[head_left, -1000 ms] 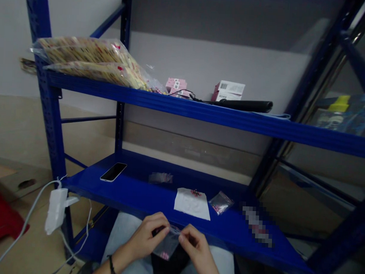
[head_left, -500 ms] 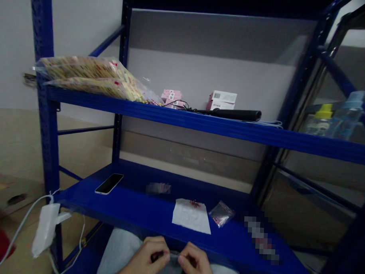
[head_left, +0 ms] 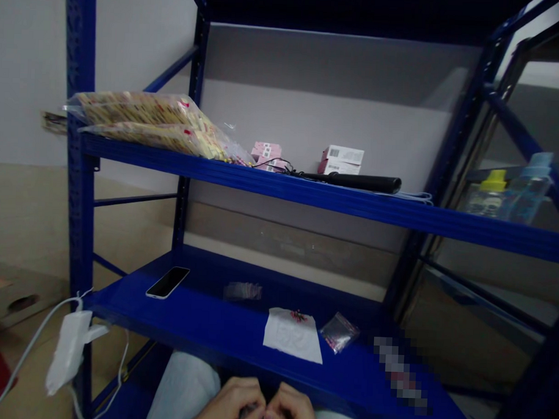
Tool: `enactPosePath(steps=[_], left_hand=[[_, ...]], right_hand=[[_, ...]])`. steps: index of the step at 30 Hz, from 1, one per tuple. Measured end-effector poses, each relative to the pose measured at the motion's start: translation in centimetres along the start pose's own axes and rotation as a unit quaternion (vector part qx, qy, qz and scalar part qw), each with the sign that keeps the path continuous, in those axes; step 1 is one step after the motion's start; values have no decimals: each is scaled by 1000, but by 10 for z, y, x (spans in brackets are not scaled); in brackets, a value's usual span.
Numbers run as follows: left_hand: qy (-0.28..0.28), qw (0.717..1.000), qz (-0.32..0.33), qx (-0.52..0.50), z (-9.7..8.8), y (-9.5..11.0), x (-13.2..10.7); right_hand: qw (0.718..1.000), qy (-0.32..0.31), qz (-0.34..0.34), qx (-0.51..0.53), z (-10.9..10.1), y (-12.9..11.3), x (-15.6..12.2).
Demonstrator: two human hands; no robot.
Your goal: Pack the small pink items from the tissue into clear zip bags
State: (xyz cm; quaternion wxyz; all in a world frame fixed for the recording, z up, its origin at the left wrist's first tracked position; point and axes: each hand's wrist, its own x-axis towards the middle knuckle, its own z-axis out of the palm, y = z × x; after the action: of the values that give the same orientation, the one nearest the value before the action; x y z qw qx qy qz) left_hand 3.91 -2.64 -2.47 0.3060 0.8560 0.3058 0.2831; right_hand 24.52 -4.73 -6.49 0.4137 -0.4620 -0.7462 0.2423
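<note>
At the bottom edge, above my lap, my left hand [head_left: 238, 402] and my right hand [head_left: 293, 408] meet with fingers bent and fingertips pinched together. Between them is what looks like a small clear plastic bag, now mostly hidden by the fingers. On the blue shelf in front of me lies a white sheet of paper [head_left: 293, 341] with a little heap of small red and dark pieces [head_left: 298, 316] near its far edge. To its right is a clear zip bag [head_left: 339, 332] holding small pinkish pieces. A stack of small clear bags [head_left: 243, 291] lies behind and left of the paper.
A phone [head_left: 168, 282] lies at the shelf's left. On the upper shelf are large filled plastic bags [head_left: 145, 122], pink-and-white boxes [head_left: 342, 160] and a black rod [head_left: 367, 182]. A white power strip [head_left: 69, 352] hangs by the left post. Bottles [head_left: 493, 186] stand at right.
Both hands have moved slightly down and closer together, so the clear plastic between them is more covered. The camera view has tilted a little; things on the shelves have stayed put.
</note>
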Motion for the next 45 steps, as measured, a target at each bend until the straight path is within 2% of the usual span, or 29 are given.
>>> enactPosePath(steps=[6, 9, 11, 12, 14, 16, 17, 20, 22, 23, 24, 26, 28, 30, 33, 36, 40, 45], left_hand=[[-15, 998, 43, 37, -3, -3, 0], [-37, 998, 46, 6, -10, -3, 4], [-28, 999, 21, -39, -18, -9, 6], [-6, 998, -1, -64, -24, -13, 7], [74, 990, -56, -107, -40, -25, 10], [177, 972, -98, -119, -59, -37, 15], [212, 965, -103, -114, -69, -43, 20], [260, 957, -99, -84, -90, -59, 42], [275, 955, -99, -47, -97, -72, 61], [272, 957, -99, -16, -100, -79, 70], [267, 958, -100, 23, -102, -88, 79], [242, 960, -104, 95, -107, -104, 94], [210, 963, -103, 136, -113, -117, 106], [176, 968, -99, 150, -120, -126, 117], [117, 972, -107, 173, -128, -133, 132], [70, 971, -130, 190, -131, -137, 148], [28, 968, -155, 196, -133, -141, 166], [28, 972, -141, 187, -135, -134, 169]], right_hand=[[998, -42, 28, -43, -12, -16, -1], [995, -85, 38, -46, -26, -37, -2], [994, -80, 58, -47, -43, -49, -2], [995, -64, 69, -44, -55, -52, -1], [996, -13, 90, -27, -87, -48, 6], [988, 71, 136, 10, -128, -32, 17], [980, 116, 163, 12, -150, -22, 25], [956, 157, 235, -76, -208, 8, 50], [916, 154, 306, -210, -231, 23, 62], [899, 162, 324, -246, -237, 28, 64], [883, 175, 331, -282, -238, 31, 64], [876, 206, 286, -328, -228, 36, 57], [890, 207, 187, -360, -206, 40, 41], [915, 174, 96, -350, -179, 46, 20], [931, 149, 26, -332, -146, 53, -9], [943, 115, -8, -313, -132, 56, -26], [953, 114, -19, -282, -127, 52, -31], [959, 115, -16, -260, -123, 49, -30]])
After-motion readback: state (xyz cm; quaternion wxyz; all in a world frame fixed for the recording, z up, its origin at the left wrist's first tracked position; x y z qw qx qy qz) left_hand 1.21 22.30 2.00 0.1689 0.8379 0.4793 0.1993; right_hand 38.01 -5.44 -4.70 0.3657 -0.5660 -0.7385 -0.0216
